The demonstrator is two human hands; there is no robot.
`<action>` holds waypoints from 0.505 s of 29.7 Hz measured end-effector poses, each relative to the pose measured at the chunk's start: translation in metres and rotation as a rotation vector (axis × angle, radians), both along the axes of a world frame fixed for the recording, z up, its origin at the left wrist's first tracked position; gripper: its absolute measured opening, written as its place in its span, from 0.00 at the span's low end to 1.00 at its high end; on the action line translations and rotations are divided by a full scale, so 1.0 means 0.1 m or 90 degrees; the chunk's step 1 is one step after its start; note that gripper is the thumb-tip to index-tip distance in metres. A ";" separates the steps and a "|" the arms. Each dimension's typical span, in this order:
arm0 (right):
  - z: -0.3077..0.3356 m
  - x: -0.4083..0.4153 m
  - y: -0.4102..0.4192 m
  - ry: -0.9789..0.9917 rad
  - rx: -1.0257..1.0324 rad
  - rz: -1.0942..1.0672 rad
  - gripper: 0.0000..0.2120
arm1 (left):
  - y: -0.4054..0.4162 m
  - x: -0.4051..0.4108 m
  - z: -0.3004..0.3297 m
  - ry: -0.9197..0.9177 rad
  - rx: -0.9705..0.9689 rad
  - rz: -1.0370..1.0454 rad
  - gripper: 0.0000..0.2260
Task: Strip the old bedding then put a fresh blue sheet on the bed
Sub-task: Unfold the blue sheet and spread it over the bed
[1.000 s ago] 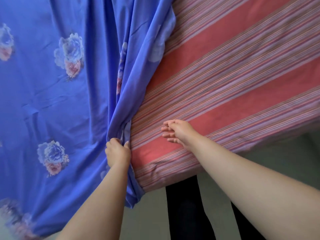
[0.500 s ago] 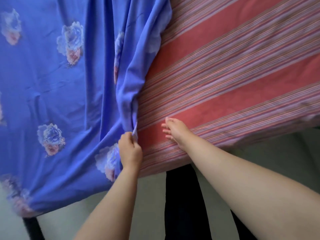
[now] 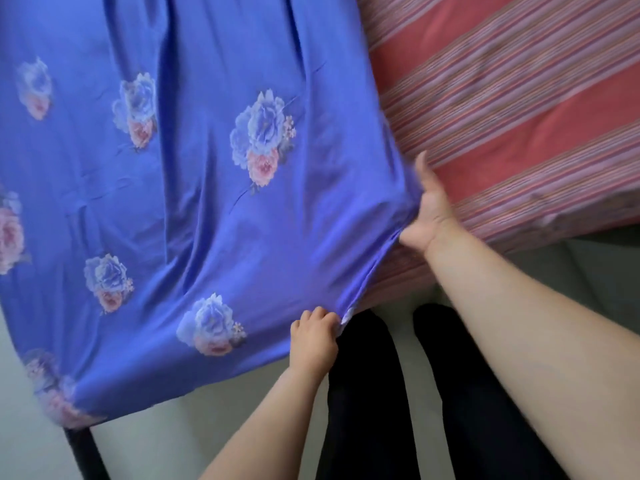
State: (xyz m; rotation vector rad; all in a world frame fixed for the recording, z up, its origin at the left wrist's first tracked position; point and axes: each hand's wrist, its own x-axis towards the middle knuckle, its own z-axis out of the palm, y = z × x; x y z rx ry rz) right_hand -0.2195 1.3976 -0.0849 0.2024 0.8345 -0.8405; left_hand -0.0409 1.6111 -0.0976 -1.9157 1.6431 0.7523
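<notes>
**Blue sheet held at the near edge of the bed**

My left hand (image 3: 313,341) is at the bottom edge of the blue sheet (image 3: 207,209), just where it hangs over the near side of the bed. Its fingers (image 3: 317,315) are curled tight around a gathered bit of the hem, and the cloth bunches into small folds right at my knuckles.

My right hand (image 3: 427,213) is higher up and further in, at the sheet's right edge. The thumb points up along the border between the blue cloth and the striped mattress (image 3: 519,116). The palm faces me and the other fingers go behind the fabric, so they are hidden; the sheet puckers and pulls toward that hand, which tells me it is gripping the edge there.

Between my two hands the edge of the sheet runs as a taut, creased line down the side of the mattress. The sheet, printed with blue and pink flowers, covers the left part of the bed and drapes over its near side and its left corner. The right part of the mattress is bare, with broad red bands and thin pink and purple stripes.

Under the left corner a dark bed leg (image 3: 86,455) shows against the pale floor (image 3: 221,410). My legs (image 3: 363,393), in black, stand on the floor just beside the bed, below my forearms.
</notes>
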 end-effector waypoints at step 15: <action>-0.34 -1.55 0.83 0.161 -0.044 -0.017 0.25 | -1.39 -1.67 0.02 0.186 -0.093 -0.188 0.22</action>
